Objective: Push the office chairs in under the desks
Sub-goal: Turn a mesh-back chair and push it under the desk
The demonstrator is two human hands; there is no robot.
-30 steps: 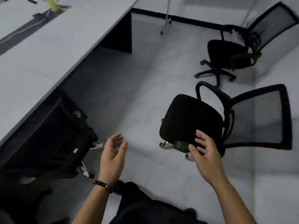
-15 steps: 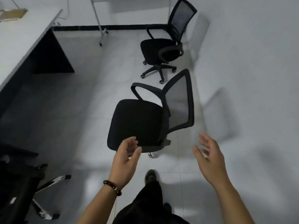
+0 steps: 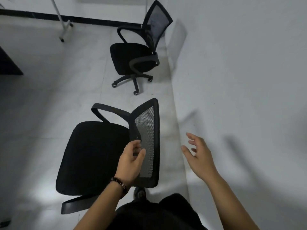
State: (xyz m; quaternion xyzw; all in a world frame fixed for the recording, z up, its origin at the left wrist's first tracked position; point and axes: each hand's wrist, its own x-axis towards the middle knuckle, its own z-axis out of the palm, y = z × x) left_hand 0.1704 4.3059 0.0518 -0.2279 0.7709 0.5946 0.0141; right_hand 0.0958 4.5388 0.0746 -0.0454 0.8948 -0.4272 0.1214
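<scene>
our left hand (image 3: pixel 132 161) is curled at the backrest of the near mesh office chair (image 3: pixel 93 155); we cannot tell if it grips. our right hand (image 3: pixel 199 156) is spread beside.

Dim greyish light, perhaps from above; soft shadows, mild blur, wide-angle bending at edges.

Near chair (image 3: pixel 93 155): base hidden beneath seat. Desk (image 3: pixel 8 65) cut off at left edge. My right hand (image 3: pixel 199 156): fingers motion-blurred.
</scene>
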